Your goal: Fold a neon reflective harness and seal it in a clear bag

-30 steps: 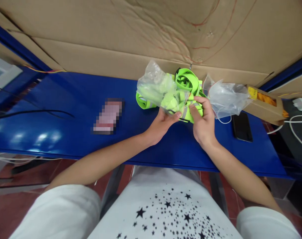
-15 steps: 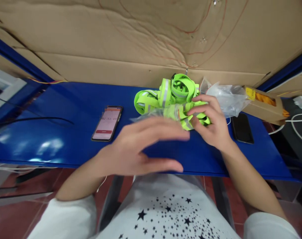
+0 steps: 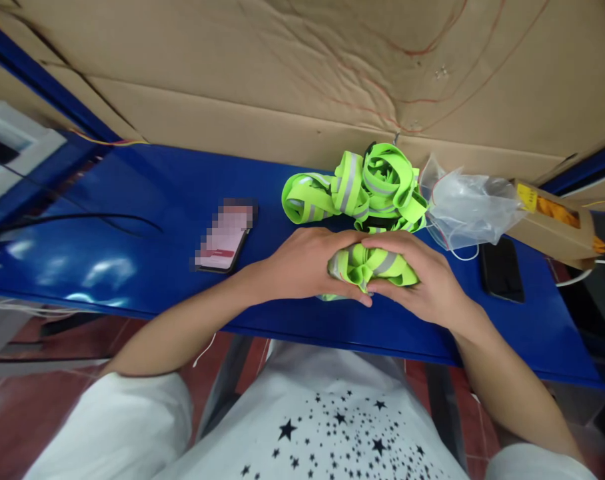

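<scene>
Between my two hands is a bundle of neon-yellow reflective straps [image 3: 387, 263] with silver-grey stripes, partly inside what looks like a clear plastic bag. My left hand [image 3: 312, 263] wraps round its left side, thumb below and fingers on top. On the right side my right hand [image 3: 420, 267] grips the same bundle, its fingertips meeting those of the left. Just behind lie more rolled reflective straps [image 3: 350, 190] of the same kind, loosely piled on the blue table [image 3: 182, 177]. My fingers hide part of the held bundle.
A phone with a lit, pixelated screen [image 3: 227, 237] lies to the left. On the right are several clear plastic bags [image 3: 475, 203], a dark phone [image 3: 502, 270] and a cardboard box [image 3: 557, 233] with orange contents. A cardboard panel [image 3: 232, 73] stands along the back edge.
My left hand, open and apart before, has closed on the bundle. The bundle has come nearer to me, away from the pile, with both hands round it. The view has shifted slightly.
</scene>
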`<state>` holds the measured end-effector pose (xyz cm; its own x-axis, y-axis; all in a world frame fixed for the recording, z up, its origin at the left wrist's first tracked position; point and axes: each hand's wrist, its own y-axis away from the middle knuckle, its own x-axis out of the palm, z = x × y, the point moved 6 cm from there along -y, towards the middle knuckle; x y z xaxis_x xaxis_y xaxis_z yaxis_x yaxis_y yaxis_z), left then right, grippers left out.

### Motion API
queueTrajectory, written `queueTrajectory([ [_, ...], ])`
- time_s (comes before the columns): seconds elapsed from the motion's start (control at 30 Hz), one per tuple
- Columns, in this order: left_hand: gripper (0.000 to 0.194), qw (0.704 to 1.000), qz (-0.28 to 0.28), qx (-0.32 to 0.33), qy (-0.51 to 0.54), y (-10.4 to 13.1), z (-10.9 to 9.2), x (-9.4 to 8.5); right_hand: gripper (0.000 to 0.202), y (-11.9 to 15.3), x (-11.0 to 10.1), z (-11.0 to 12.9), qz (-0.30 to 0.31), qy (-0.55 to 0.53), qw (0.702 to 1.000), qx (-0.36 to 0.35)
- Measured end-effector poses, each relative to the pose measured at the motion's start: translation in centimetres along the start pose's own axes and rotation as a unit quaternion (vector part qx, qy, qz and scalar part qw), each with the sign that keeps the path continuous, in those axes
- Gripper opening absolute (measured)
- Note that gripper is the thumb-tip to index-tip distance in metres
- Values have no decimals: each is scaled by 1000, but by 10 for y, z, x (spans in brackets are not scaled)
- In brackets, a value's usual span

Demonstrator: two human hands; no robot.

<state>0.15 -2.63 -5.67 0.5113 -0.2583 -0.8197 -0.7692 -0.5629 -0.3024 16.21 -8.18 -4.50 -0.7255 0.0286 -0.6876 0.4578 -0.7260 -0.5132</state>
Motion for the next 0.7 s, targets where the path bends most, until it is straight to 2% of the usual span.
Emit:
queueTrajectory([
  [0.07,81,1000,-9,18,-8,3,-4,6,42,-1,3,5,-19,7,1000,5],
  [0.13,81,996,-62,37,-43,6,-9,10,37,-1,5,7,-62,27,997,38],
  [0.23,87,985,-139,53,-88,11,-16,11,44,3,6,2,-131,42,985,106],
  [0.27,93,985,-141,56,-84,11,-16,11,48,4,6,-1,-145,38,981,122],
  [0.33,109,992,-108,47,-49,8,-11,10,52,6,5,-7,-154,26,978,138],
  [0.4,125,997,-69,14,-12,3,-1,6,48,6,1,-10,-151,23,980,126],
  [0.43,123,999,-51,-9,-5,1,6,3,44,5,-1,-9,-146,24,983,111],
  [0.5,99,999,-12,-37,4,-3,15,1,35,3,-3,-4,-121,18,990,68],
  [0.57,68,999,33,-21,35,-4,16,3,30,2,0,2,-86,0,996,16],
  [0.63,56,995,65,19,68,-4,11,9,31,1,8,7,-59,-4,998,-24],
  [0.7,54,996,56,41,52,-2,8,15,32,2,17,10,-60,22,997,-41],
])
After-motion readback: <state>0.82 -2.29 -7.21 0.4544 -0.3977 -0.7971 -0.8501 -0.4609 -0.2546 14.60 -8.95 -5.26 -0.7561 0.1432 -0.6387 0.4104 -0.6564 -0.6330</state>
